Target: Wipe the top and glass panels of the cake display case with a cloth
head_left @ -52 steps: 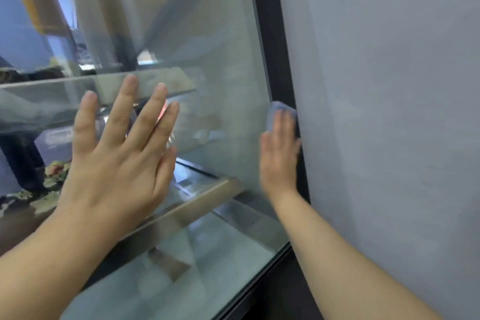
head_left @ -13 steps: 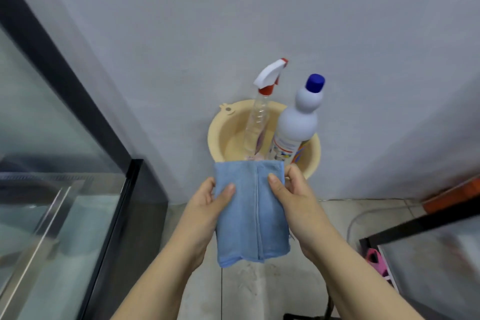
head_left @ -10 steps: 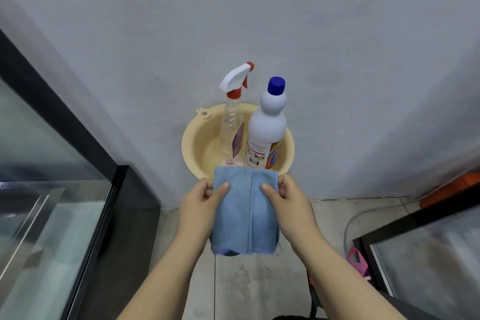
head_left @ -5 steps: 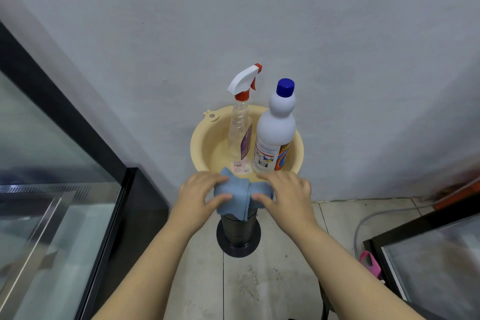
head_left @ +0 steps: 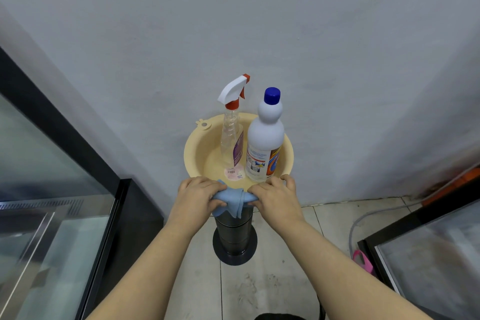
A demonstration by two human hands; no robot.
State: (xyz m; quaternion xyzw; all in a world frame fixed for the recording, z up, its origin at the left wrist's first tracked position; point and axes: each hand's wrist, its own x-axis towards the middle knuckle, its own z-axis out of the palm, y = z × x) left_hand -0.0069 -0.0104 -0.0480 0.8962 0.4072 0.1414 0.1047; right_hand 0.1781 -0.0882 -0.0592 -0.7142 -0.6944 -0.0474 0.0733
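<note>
A blue cloth [head_left: 232, 199] is bunched between both hands at the near rim of a cream basin [head_left: 193, 145]. My left hand [head_left: 198, 196] grips its left end and my right hand [head_left: 274, 197] grips its right end, knuckles up. The glass panel of the display case [head_left: 46, 163], framed in black, runs along the left edge of the view. Most of the cloth is hidden under my fingers.
In the basin stand a clear spray bottle [head_left: 232, 127] with a white and red trigger and a white bottle [head_left: 265, 143] with a blue cap. The basin rests on a dark cylindrical stand [head_left: 235, 239] on tiled floor. A second glass case [head_left: 428, 254] sits at the right, a grey wall behind.
I turned away from the case glass to the basin. The flat folded cloth has been gathered and squeezed between both hands over the basin's near rim.
</note>
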